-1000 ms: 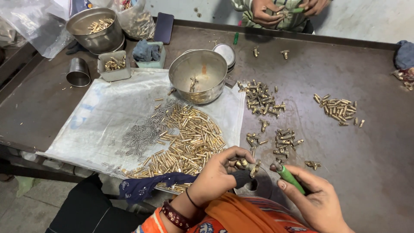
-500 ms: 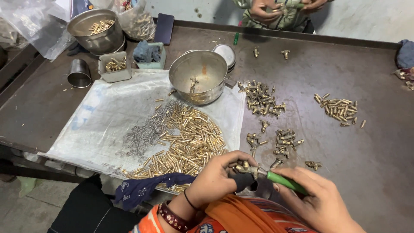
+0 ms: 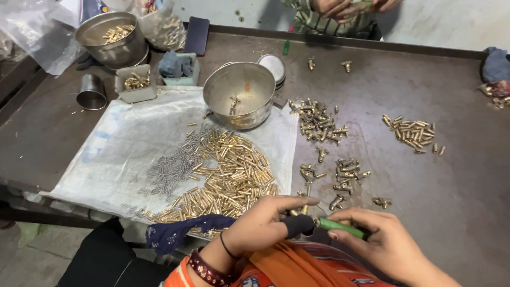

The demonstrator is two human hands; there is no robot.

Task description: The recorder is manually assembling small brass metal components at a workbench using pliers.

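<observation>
Dark metal workbench [image 3: 435, 212] strewn with brass fittings [image 3: 234, 175]. Your left hand [image 3: 263, 226] pinches a small brass piece [image 3: 304, 208]; your right hand [image 3: 380, 242] grips a green-handled screwdriver [image 3: 340, 227], slim, black-collared.

Head camera looks steeply down, close over the table [image 3: 451, 212].

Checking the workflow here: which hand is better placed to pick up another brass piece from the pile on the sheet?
Probably the left hand: it lies right beside the brass pieces on the white sheet, with its forefinger stretched out. The right hand is wrapped around the green-handled tool, farther from that pile.
</observation>
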